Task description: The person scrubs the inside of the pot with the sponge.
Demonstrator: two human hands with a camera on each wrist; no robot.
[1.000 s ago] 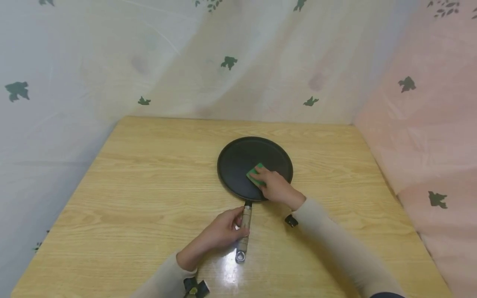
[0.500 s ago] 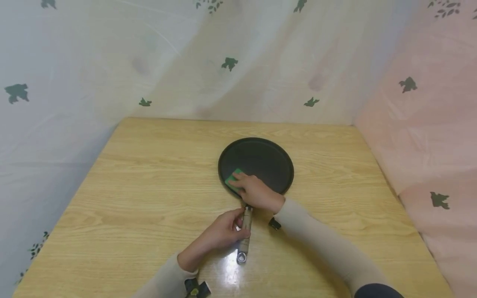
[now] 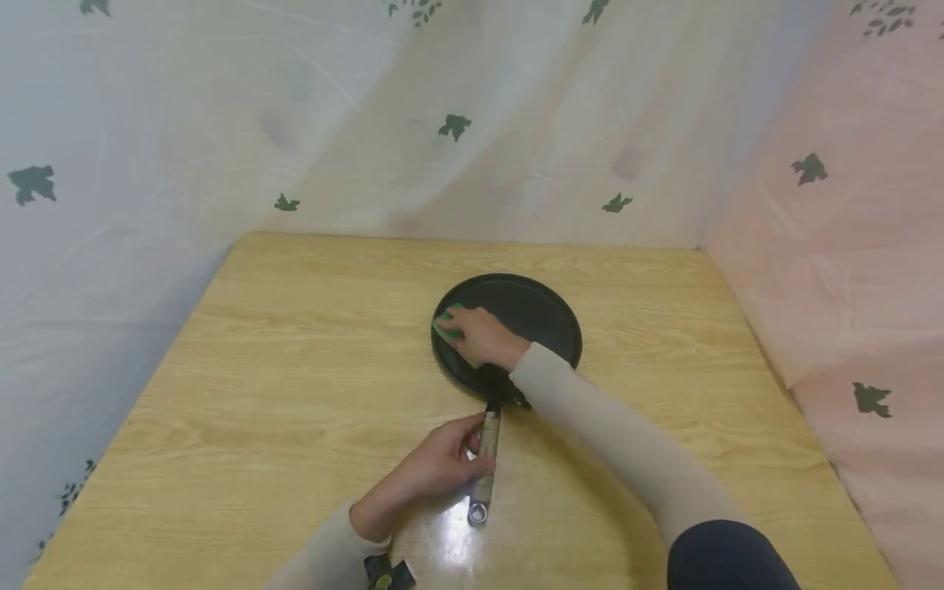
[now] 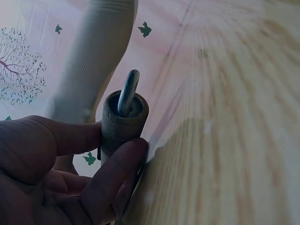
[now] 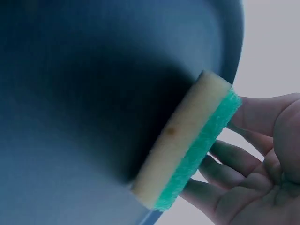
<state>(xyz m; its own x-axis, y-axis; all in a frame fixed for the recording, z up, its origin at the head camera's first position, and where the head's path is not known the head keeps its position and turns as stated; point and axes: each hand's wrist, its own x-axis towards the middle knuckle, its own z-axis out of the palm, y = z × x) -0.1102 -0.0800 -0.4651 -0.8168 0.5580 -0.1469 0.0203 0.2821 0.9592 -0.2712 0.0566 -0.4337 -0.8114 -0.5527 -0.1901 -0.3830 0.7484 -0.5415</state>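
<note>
A flat black frying pan (image 3: pixel 546 319) lies on the table, its handle (image 3: pixel 484 487) towards me. My left hand (image 3: pixel 438 459) grips that handle between thumb and fingers. In the left wrist view, the tan handle end (image 4: pixel 123 123) shows a metal hanging loop (image 4: pixel 127 93). My right hand (image 3: pixel 483 336) holds a sponge (image 3: pixel 446 324) at the pan's left rim. The right wrist view shows the two-layer sponge (image 5: pixel 185 145), its cream foam towards the dark pan surface (image 5: pixel 93 93) and its green scouring layer against the right fingers (image 5: pixel 225 173).
The wooden table (image 3: pixel 295 344) extends around the pan on every side. Behind it and to the right hang pale fabric sheets (image 3: pixel 354 123) with green bird prints. My right forearm (image 3: pixel 612 442) crosses over the table's right part.
My right hand has swept the sponge from the pan's middle to the lower left, then up along the left rim. The left hand and the pan have stayed in place.
</note>
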